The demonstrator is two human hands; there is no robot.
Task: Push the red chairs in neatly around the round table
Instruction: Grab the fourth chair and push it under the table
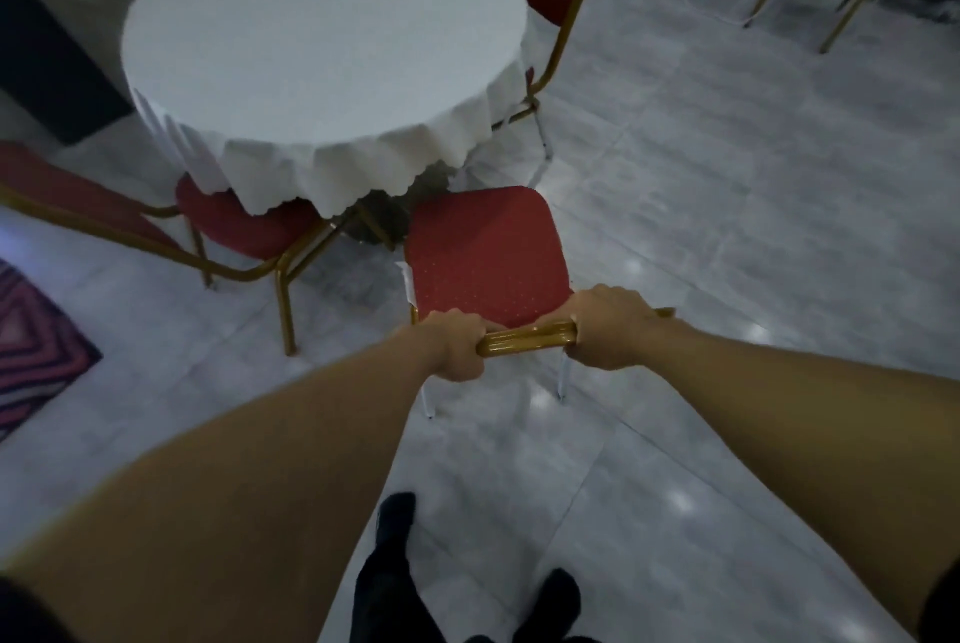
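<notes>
— Head view first: where does the round tabletop [322,44] sit?
— Far and left, under its white cloth. One red chair [244,221] at the near left is tucked beneath it already.
— And the chair in hand?
— This red chair [485,255] stands just short of the cloth edge, seat pointing far-left at the tabletop.
— The grip?
— Left hand [454,348] and right hand [608,325] both wrap the gold top rail [527,338], equally near.

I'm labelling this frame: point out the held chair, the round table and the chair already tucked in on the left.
held chair [485,252]: head view, seat cushion.
round table [322,34]: head view, tablecloth top.
tucked chair [234,221]: head view, seat edge.
</notes>
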